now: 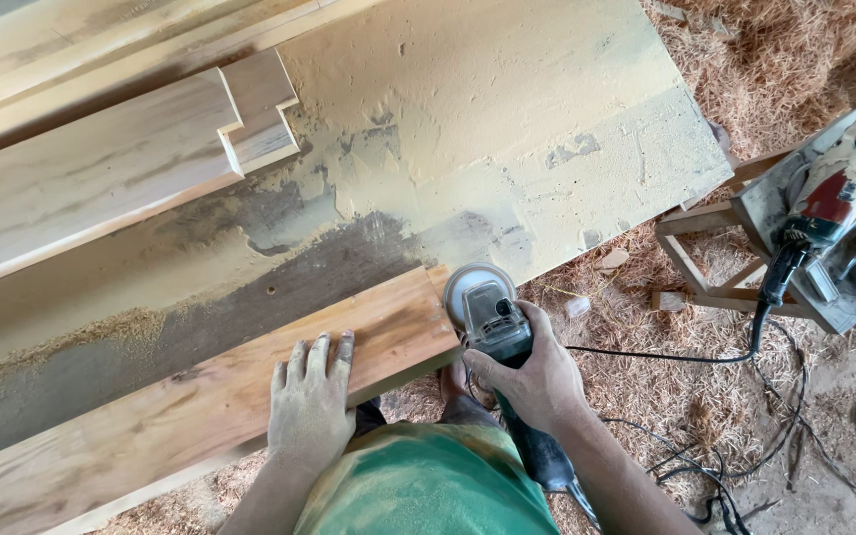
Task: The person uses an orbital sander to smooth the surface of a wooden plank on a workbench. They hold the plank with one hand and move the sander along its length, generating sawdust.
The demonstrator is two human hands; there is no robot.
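- Grinder (492,322) sits at the plank's (190,406) right end, its round disc right against the end edge, at the counter's near edge.
- Right hand (537,372) has fingers clenched round the grinder's dark body.
- Left hand (311,401) lies flat, fingers released, pressing the smooth reddish plank.
- Dusty counter (507,119) lies broad and bare beyond; sawdust coats it.
- Black cord (666,357) trails right over shavings toward a saw (834,218).

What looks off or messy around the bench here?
Sawdust coats the workbench unevenly, with dark bare patches. Shavings litter the floor, and a black cord trails loose across them. The right hand grips the sander at the plank end; left hand lies flat.
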